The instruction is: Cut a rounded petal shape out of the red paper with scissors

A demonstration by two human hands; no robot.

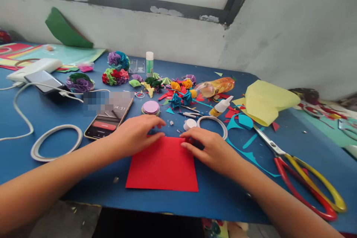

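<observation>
Tabletop (106,195) bears smooth, square red paper (164,167), left fingers (153,121) and right fingers (198,134) parted near its far corners.

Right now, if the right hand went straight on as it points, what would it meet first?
Most likely the left hand, opposite it near the far edge of the red paper; depth is unclear.

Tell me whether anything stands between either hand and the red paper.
Nothing visible does: the left hand and right hand are at the far corners of the red paper. The scissors lie off to the right.
</observation>
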